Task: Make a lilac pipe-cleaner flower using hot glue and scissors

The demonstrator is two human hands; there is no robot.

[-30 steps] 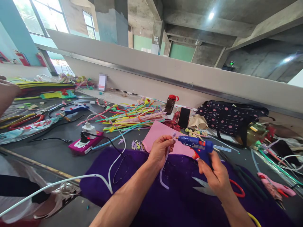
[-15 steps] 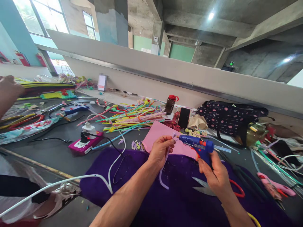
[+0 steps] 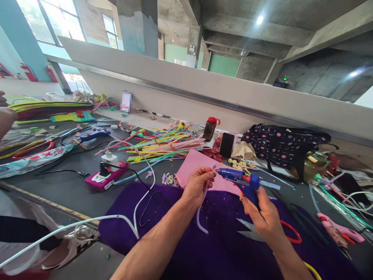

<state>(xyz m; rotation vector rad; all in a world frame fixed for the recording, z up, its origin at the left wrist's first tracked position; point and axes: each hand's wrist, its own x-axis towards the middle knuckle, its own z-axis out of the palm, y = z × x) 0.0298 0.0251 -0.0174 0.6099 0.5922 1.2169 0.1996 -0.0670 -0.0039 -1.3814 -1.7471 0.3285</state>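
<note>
Blue glue gun (image 3: 237, 177) is gripped in the right hand (image 3: 264, 214), its tip close by the lilac stem (image 3: 199, 219) pinched in the left hand (image 3: 198, 184). The hands are apart. Gluing seems the present step; another touch calls for steady aim.

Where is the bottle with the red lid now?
In the head view, the bottle stands right of centre, between the coloured stems and the phone.

- Dark grey counter (image 3: 67, 190), cluttered, with a pink sheet (image 3: 189, 164) near mid-view.
- From that sheet: purple cloth (image 3: 227, 256) toward 6 o'clock.
- Magenta power strip (image 3: 96, 182), 9 o'clock.
- Multicoloured pipe cleaners (image 3: 171, 146), 10 o'clock.
- Patterned bag (image 3: 276, 146), between 2 and 3 o'clock.
- Pink-handled tool (image 3: 339, 228), 4 o'clock.
</note>
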